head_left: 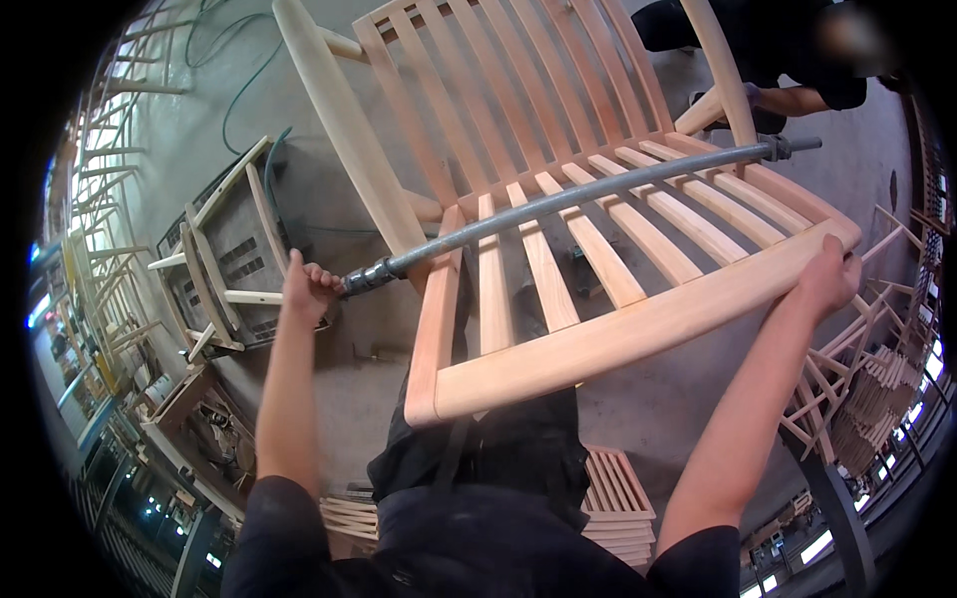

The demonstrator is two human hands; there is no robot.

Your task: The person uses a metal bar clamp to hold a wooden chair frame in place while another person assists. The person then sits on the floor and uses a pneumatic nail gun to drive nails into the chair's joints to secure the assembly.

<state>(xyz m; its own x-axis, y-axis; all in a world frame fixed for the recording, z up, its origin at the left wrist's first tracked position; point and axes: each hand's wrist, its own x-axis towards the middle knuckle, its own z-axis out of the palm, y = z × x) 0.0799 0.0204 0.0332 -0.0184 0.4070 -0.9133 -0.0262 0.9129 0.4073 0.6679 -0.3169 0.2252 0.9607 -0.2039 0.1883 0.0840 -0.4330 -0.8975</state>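
A slatted wooden chair frame (pixel 618 329) stands in front of me, its seat slats running back to a slatted backrest (pixel 498 90). Across the seat, from side to side, lies a long grey metal pipe clamp (pixel 598 189), with its screw end at the left and its other jaw beyond the right armrest. My left hand (pixel 311 286) is closed round the clamp's screw end, thumb raised. At the right front corner of the seat, my right hand (pixel 829 279) grips the front rail, its fingers partly hidden behind the wood.
Wooden frame pieces rest on a dark low stand (pixel 224 264) at the left, near a green hose (pixel 239 95). Another person (pixel 788 60) is at the far right. Stacked slatted frames (pixel 618 508) lie by my legs, and more chair parts (pixel 867 399) are piled at the right.
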